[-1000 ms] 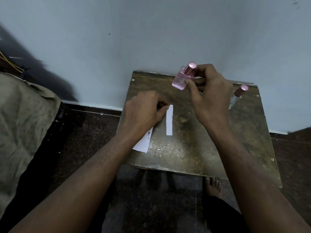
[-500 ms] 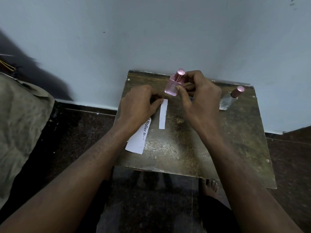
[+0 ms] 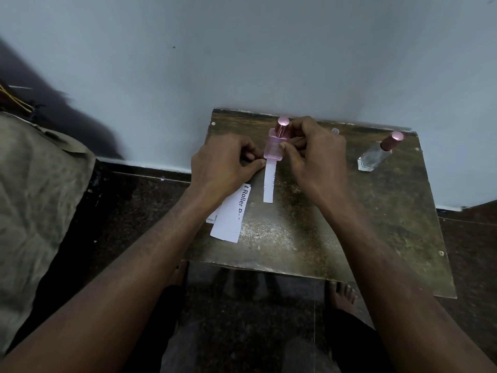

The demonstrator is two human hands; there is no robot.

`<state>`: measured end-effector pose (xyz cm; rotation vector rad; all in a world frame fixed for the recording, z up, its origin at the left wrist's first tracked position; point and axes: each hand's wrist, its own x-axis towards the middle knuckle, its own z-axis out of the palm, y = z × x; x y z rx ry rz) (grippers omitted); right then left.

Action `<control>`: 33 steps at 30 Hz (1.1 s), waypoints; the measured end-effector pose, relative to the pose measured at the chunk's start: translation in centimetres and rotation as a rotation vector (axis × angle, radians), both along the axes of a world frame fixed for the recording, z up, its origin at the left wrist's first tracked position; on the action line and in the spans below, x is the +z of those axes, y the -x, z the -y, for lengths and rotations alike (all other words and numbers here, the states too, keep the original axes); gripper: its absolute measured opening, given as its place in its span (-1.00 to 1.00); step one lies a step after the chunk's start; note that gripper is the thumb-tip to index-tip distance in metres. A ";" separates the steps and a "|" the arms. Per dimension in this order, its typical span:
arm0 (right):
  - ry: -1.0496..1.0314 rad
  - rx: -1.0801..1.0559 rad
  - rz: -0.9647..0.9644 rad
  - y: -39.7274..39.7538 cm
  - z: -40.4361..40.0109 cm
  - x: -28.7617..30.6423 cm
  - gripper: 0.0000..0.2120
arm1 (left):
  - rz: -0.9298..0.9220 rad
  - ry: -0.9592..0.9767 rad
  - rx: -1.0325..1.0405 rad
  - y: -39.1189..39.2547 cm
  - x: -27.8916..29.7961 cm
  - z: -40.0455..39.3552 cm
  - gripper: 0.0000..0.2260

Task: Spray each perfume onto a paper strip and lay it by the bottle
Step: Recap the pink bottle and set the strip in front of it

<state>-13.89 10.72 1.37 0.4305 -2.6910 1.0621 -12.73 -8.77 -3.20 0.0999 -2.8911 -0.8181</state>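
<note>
My right hand (image 3: 313,154) grips a pink perfume bottle (image 3: 274,146) with a pink metallic cap, upright near the back of the small worn table (image 3: 349,238). A narrow white paper strip (image 3: 269,183) lies flat just below the bottle, its top end at the bottle's base. The fingers of my left hand (image 3: 223,162) are curled, and its thumb tip touches the strip's upper left edge. A clear perfume bottle (image 3: 375,156) with a pink cap stands at the table's back right.
More white paper (image 3: 231,214) with printed text lies under my left wrist near the table's left edge. A small clear cap (image 3: 334,131) sits behind my right hand. A wall rises right behind the table. Crumpled cloth (image 3: 35,189) lies at the left. My bare foot (image 3: 343,294) shows below the table.
My right hand has brought the pink bottle down and left, from tilted in the air to upright at the strip's top end. My left hand stays at the strip.
</note>
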 end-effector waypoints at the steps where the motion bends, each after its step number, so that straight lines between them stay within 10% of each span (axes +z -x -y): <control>1: -0.002 0.002 -0.005 0.0 0.1 -0.1 -0.74 | 0.002 0.001 -0.001 0.0 0.0 -0.1 -0.79; 21: -0.136 0.042 -0.031 -0.5 -0.4 1.3 -0.57 | -0.030 0.033 -0.027 -0.8 0.6 -0.2 -0.86; 33: -0.261 0.157 -0.025 -8.1 0.1 0.1 -0.80 | -0.115 0.076 -0.073 -6.8 2.9 3.0 -0.94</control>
